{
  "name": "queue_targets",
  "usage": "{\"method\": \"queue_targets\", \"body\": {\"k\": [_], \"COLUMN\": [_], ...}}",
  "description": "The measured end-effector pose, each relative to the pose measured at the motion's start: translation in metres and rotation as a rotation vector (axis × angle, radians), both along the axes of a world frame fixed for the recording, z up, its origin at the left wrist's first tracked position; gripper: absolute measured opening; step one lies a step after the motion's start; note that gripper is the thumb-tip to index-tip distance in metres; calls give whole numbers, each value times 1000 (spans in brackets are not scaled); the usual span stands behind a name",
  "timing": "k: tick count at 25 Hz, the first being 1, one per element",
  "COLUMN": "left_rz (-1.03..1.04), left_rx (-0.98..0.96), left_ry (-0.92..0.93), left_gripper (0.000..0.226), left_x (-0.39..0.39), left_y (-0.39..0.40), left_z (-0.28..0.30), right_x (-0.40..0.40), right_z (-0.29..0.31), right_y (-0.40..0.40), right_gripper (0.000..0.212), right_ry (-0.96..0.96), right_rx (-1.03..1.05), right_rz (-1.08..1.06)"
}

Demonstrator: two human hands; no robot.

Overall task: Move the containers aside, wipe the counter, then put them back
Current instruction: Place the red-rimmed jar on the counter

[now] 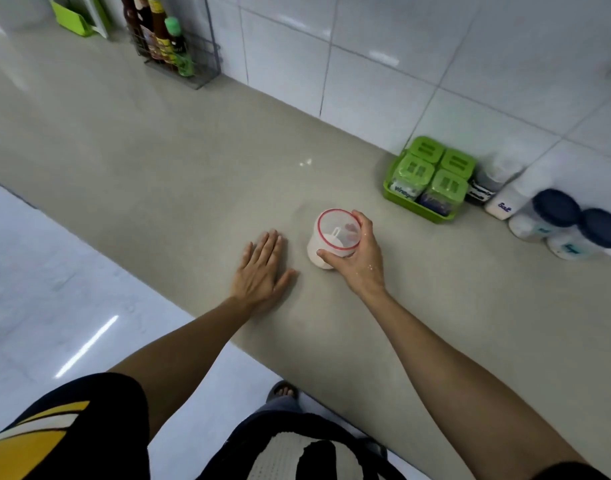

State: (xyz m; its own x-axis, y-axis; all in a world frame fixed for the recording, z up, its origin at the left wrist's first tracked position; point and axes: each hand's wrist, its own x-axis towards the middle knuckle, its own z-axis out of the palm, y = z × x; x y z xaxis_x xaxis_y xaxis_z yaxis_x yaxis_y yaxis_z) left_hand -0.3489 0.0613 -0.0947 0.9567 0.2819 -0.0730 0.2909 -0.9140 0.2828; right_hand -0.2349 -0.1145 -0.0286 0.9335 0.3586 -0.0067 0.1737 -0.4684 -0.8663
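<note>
We see the red-rimmed container [333, 239] standing upright on the counter [158, 161], its long axis vertical, gripped by the right hand [361, 256], whose thumb and fingers curl around its wall just below the rim; the row of other containers, namely the green tray of 4 jars [427, 180] and the 2 blue-lidded jars [574, 225], lies toward 2 o'clock from that hand, along the tiled wall. The left hand [262, 268] rests flat with straight fingers on the bare counter at 9 o'clock from the container, holding nothing and well apart from the row, so we judge the right hand the nearer 1 for any carry toward the wall.
</note>
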Motion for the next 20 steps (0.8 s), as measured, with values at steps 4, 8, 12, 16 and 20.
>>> {"method": "queue_targets", "body": {"k": [4,8,12,16,20], "left_rz": [-161,-309,-406,-448,-448], "left_rx": [-2,34,54,70,49], "left_ry": [-1,3,-2,-12,22], "left_gripper": [78,80,84,90,93], "left_x": [48,96,142,179,217], "left_y": [-70,-155,-247,-318,-364], "left_z": [5,5,5,10,10], "right_x": [18,36,59,91,135], "right_z": [3,6,7,11,7], "right_y": [-87,-193,-304,-386,-440], "right_gripper": [97,97,100,99,96], "right_ry": [-4,-8,-16,7,-9], "right_rx": [-21,-72,-135,-181,-220], "right_rz": [-136,-288,-417,-522,-558]}}
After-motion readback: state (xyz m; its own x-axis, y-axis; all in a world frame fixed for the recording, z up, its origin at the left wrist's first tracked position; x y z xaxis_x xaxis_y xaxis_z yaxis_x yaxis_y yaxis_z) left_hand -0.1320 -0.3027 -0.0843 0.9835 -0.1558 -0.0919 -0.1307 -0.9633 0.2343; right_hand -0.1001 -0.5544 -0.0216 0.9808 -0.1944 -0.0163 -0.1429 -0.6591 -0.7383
